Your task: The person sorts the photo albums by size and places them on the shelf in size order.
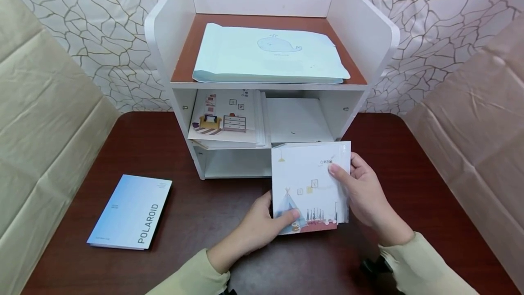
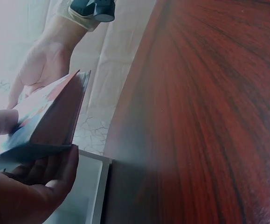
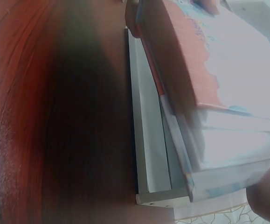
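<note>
Both hands hold a thick photo album (image 1: 304,181) with a white cover, a tent drawing and a reddish lower band, just in front of the shelf unit. My left hand (image 1: 262,222) grips its lower left corner, thumb on the cover and fingers underneath. At the right edge, my right hand (image 1: 364,195) pinches it, thumb on the cover near the printed characters. The left wrist view shows the page block of the album (image 2: 55,112) slightly fanned. In the right wrist view, the back cover stands a little apart from the pages.
A white shelf unit (image 1: 180,99) stands at the back. Illustrated albums (image 1: 229,122) lie in its middle level, left side. On top rests a pale blue whale-print packet (image 1: 270,53). A blue POLAROID book (image 1: 131,213) lies on the dark red table (image 1: 196,249) at the left.
</note>
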The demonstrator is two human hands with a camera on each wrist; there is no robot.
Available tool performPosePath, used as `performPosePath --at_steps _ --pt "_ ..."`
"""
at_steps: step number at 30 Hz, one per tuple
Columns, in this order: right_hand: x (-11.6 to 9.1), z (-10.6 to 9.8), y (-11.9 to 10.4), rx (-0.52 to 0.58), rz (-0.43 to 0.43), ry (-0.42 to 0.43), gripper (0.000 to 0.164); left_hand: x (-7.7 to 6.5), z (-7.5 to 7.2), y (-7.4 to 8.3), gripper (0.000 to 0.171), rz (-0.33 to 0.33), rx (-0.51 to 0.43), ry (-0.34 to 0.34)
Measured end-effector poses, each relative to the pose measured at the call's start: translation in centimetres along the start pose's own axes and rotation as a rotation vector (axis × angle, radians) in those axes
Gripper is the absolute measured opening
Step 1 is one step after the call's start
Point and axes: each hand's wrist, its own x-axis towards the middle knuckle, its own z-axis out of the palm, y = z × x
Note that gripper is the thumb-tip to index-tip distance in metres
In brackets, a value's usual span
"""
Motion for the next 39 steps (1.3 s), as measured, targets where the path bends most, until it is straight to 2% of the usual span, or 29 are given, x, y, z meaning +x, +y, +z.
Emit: performPosePath --at_steps 8,16,20,25,31,39 --pt "0.3 0.3 0.0 -0.008 0.0 -0.007 0.043 -0.1 -0.1 0.1 0.035 0.013 0.028 0.024" --pt "0.5 0.6 0.3 -0.007 0.037 -0.034 0.041 -1.1 0.0 2.5 0.028 0.014 0.006 0.062" --pt "0.4 0.7 0.3 -0.025 0.055 -0.057 0.041 -0.9 0.0 1.5 0.027 0.03 -0.002 0.077" --pt "0.4 0.9 0.3 -0.005 0.076 -0.071 0.042 -0.5 0.1 0.1 0.03 0.052 -0.063 0.113" --pt "0.5 1.1 0.3 0.005 0.1 -0.105 0.044 -0.6 0.0 0.0 0.031 0.071 -0.12 0.164" --pt "0.0 0.8 0.9 -0.012 0.147 -0.175 0.047 -0.4 -0.5 0.2 0.028 0.12 -0.123 0.184"
